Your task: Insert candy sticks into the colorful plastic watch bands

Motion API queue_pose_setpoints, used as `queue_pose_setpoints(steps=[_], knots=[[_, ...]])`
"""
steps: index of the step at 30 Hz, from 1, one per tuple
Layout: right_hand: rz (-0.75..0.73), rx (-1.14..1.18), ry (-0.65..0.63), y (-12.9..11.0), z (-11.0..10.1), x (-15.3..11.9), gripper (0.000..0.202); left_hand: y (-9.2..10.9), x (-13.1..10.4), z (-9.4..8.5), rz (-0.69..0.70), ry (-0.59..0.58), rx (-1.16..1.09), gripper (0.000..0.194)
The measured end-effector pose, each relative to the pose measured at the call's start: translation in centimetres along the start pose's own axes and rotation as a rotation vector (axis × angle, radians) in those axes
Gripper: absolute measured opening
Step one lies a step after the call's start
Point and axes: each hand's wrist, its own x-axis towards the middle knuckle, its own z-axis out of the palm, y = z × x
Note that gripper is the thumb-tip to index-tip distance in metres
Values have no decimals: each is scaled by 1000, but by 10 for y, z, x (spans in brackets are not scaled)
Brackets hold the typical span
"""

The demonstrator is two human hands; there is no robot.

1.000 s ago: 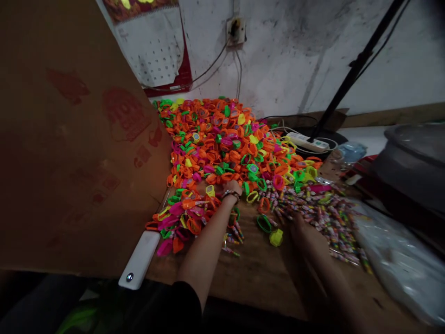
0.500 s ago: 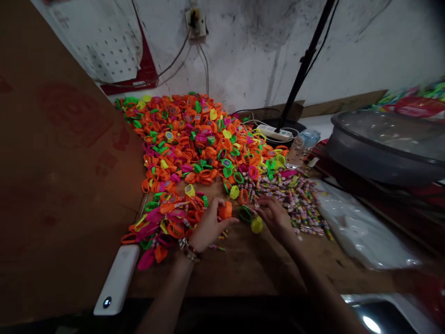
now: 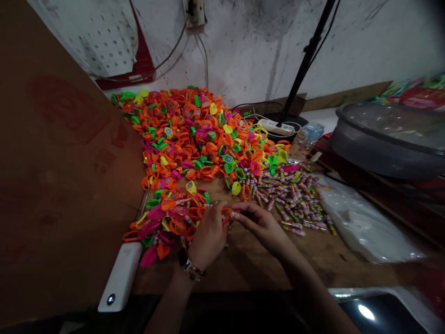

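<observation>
I could see a cardboard box [image 3: 66,171] walling off the left, glossy plastic watches [image 3: 194,139] heaped beside wrapped sticks [image 3: 295,197], and the left hand [image 3: 208,236], angled inward, curling its fingers round an orange band [image 3: 227,215] as the right hand [image 3: 260,226] pinched a tiny pale piece [image 3: 234,215] at its edge.
</observation>
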Motion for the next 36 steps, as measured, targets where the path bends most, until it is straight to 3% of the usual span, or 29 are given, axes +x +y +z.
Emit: queue_pose_setpoints(steps=[4, 8, 14, 20, 25, 30, 33, 36], knots=[[-20, -105, 1, 7, 0, 1, 31, 7, 2, -6, 48, 14, 59, 30], [-13, -141, -7, -3, -4, -5, 28, 12, 3, -8, 58, 51, 152, 27], [11, -23, 16, -14, -2, -11, 29, 12, 3, -6, 65, -18, 209, 28], [-2, -192, -67, -5, 2, -9, 26, 7, -6, 1, 100, -77, 324, 29], [-22, -357, -109, 15, 10, -14, 27, -2, -17, 9, 146, -108, 459, 31], [22, -305, -73, 46, 31, -16, 27, -8, -27, 14, 141, -159, 483, 32], [31, -191, -112, 50, 37, -13, 28, -10, -26, 2, 92, -182, 492, 34], [-5, -173, -92, 46, 21, -6, 30, -24, -18, -26, -18, -130, 546, 33]])
